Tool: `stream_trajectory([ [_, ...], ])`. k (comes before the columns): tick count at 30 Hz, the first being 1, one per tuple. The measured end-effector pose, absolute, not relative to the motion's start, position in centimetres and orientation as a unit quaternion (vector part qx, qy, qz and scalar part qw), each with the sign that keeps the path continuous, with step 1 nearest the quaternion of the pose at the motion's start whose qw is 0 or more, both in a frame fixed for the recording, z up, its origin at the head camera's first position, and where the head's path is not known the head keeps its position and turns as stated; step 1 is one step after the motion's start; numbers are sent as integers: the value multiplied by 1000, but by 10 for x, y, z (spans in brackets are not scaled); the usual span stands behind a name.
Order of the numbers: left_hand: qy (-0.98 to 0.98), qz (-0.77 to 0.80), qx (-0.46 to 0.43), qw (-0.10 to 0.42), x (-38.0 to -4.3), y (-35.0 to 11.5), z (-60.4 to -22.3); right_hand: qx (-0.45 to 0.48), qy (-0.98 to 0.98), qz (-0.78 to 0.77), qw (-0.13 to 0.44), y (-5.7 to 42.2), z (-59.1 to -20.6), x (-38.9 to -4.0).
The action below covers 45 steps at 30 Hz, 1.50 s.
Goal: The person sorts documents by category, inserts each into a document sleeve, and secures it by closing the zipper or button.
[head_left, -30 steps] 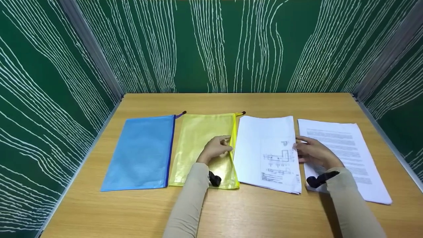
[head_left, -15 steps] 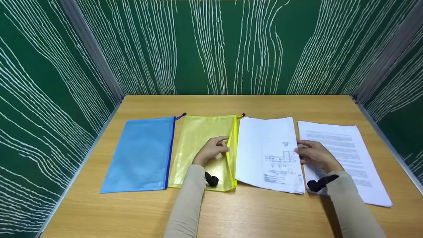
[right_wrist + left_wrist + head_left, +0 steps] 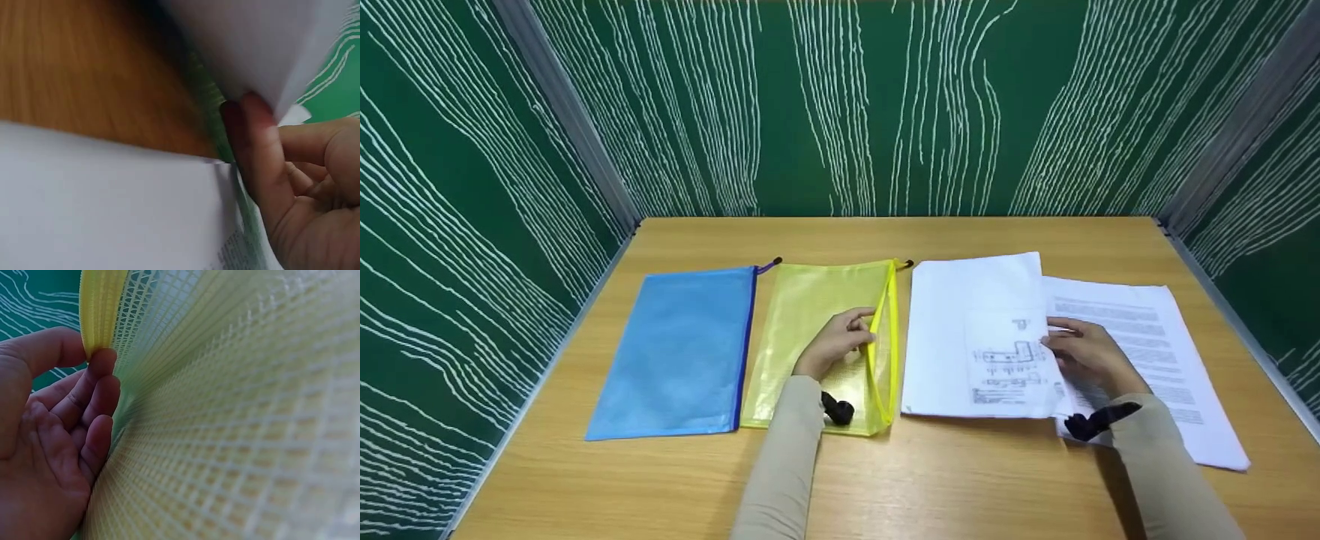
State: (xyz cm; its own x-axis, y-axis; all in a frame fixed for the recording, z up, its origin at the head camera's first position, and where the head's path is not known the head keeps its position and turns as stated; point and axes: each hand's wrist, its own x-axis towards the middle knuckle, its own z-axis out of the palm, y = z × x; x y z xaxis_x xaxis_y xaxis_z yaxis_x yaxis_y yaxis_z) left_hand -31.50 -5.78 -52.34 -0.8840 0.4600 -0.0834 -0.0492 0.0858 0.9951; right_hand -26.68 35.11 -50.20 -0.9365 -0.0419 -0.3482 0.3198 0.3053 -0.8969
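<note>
My left hand (image 3: pixel 834 343) pinches the upper edge of the yellow zip pouch (image 3: pixel 802 300) between thumb and fingers. The pouch's mouth gapes along its right side; in the left wrist view the yellow zipper strip (image 3: pixel 101 315) is between the fingertips, with the mesh wall beside them. My right hand (image 3: pixel 1087 351) holds a stack of white paper (image 3: pixel 960 330) by its right edge. A line drawing shows on that paper, which is raised and stands just right of the pouch's mouth. In the right wrist view, thumb and fingers grip the paper (image 3: pixel 264 45) above the wooden table.
A second stack of printed sheets (image 3: pixel 1125 322) lies at the right, partly under the right hand and the held paper. A blue zip pouch (image 3: pixel 682 352) lies shut at the left. Green walls with white lines border the wooden table (image 3: pixel 930 487).
The left hand has drawn the yellow pouch's edge left, and its mouth is wider. The right hand has lifted the paper and shifted it slightly right, over the printed sheets' edge.
</note>
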Motion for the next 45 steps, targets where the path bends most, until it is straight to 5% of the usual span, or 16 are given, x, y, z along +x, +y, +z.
stream_trajectory([
  [45, 706, 663, 148, 201, -319, -62, -523, 50, 711, -680, 172, 339, -496, -270],
])
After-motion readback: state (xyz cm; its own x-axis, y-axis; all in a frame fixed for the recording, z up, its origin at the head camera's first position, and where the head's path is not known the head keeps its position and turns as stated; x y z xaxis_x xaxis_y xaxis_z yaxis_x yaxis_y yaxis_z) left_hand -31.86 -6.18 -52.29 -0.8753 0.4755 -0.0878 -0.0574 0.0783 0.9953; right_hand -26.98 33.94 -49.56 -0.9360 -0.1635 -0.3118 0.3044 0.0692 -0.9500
